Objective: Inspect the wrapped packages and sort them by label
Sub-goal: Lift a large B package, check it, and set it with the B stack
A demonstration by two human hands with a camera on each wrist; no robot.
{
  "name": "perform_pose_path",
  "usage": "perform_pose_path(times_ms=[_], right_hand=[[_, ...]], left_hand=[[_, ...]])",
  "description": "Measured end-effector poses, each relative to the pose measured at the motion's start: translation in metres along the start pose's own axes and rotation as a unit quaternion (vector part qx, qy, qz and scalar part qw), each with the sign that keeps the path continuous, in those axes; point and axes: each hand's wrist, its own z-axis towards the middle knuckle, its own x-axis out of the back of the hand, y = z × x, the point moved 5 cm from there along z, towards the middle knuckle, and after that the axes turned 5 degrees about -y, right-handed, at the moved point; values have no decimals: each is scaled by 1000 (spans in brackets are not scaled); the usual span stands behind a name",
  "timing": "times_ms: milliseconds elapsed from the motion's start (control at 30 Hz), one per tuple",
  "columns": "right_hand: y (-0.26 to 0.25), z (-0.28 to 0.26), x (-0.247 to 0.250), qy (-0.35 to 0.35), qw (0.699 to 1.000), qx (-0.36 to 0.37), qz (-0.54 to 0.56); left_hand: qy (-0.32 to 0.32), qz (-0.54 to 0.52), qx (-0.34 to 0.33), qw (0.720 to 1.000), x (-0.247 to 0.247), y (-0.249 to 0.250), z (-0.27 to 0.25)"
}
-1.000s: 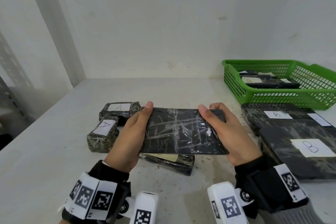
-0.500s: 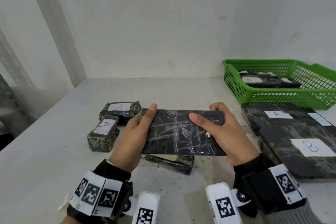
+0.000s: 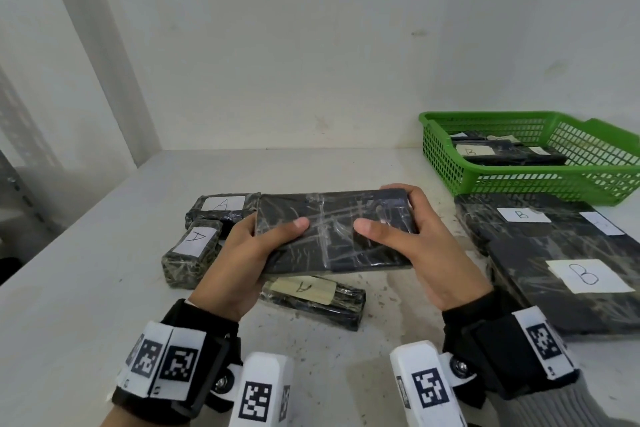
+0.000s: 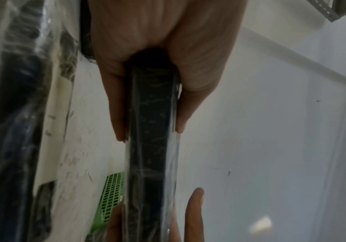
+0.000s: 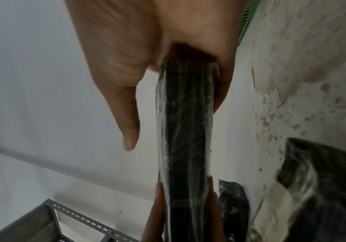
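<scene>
In the head view I hold a flat black wrapped package (image 3: 332, 230) level above the counter (image 3: 86, 305), at the centre of the frame. My left hand (image 3: 242, 267) grips its left end, thumb on top, fingers underneath. My right hand (image 3: 415, 253) grips the right end the same way, fingers curling over the far edge. The face turned up at me shows only glossy tape and film, no label. Below and to the left lie three smaller packages marked A (image 3: 197, 239); at the right edge sit large flat ones marked B (image 3: 585, 274), and a green basket (image 3: 450, 163) in the upper right holds more B packages.

In the left wrist view, the package (image 4: 151, 131) runs edge-on down the middle, thin and straight, my thumb and fingers pinching both faces.

In the right wrist view, the same slim edge (image 5: 184, 122) shows; my thumb stands slightly off the film while my fingers press the other face.

It looks stiff and light, since it does not sag between my hands. The film seems slippery, so I judge the short ends the safest hold for turning it over to find the label
</scene>
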Motion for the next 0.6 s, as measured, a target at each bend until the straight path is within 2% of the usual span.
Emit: perform_pose_path(times_ms=[67, 167, 300, 433, 600], right_hand=[[-2, -1, -3, -28, 999, 14, -33], [-5, -2, -8, -31, 997, 52, -49], [-8, -3, -10, -41, 996, 59, -47], [-12, -6, -13, -87, 993, 53, -61], [-9, -5, -16, -68, 992, 71, -77]], left_hand=[[4, -13, -8, 1000, 1, 3, -1], [4, -22, -17, 1000, 2, 7, -3], [6, 16, -61, 998, 1, 10, -6], [16, 9, -70, 997, 4, 9, -4], [-19, 30, -70, 997, 3, 16, -4]])
